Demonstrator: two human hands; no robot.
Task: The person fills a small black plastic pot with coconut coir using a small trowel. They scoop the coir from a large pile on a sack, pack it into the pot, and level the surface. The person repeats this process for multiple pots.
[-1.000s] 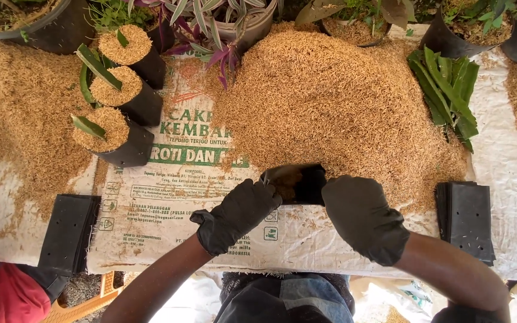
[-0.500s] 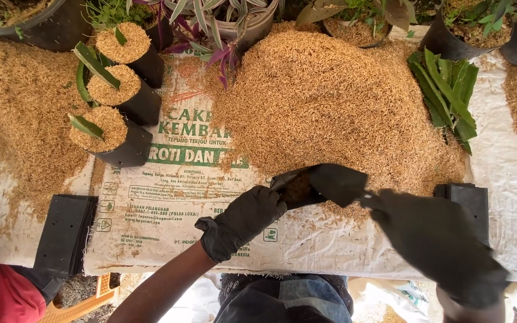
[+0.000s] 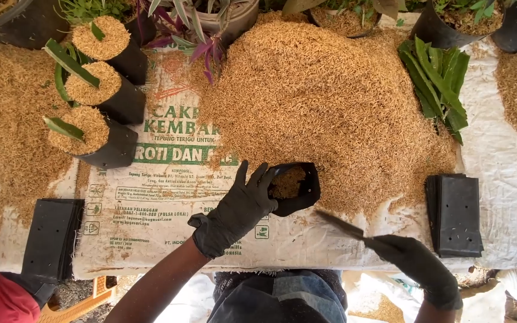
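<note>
Holding the small black grow bag by its left rim, the left hand in a black glove sat just below centre of the frame, fingers spread and curled over the bag's edge, gripping it. Bag stood w/ mouth open toward the camera, partly filled w/ husk, at the lower edge of the big rice-husk heap that filled the middle of the frame.

Right hand, also gloved, was lower right, well apart from the bag, fingers closed on a thin dark flat strip that pointed up-left toward the bag. Can't tell what the strip was; blurred.

Judgement on doing this step well: bag walls look thin and floppy, so the left grip probably needed to keep the mouth stretched wide, else husk spills over the rim. Keeping the bag's base pressed on the printed woven sack covering the tabletop, tight against the heap, should shorten the path for each scoop. Husk is light & loose, likely to scatter, so slow pushes beat tossing.

Upper left: three filled black bags stood in a row, each topped w/ husk and a green leaf cutting. Flat stacks of empty black bags lay at lower left and right. A bundle of green leaves lay upper right, beside the heap. Another person's red sleeve showed at bottom-left corner.
</note>
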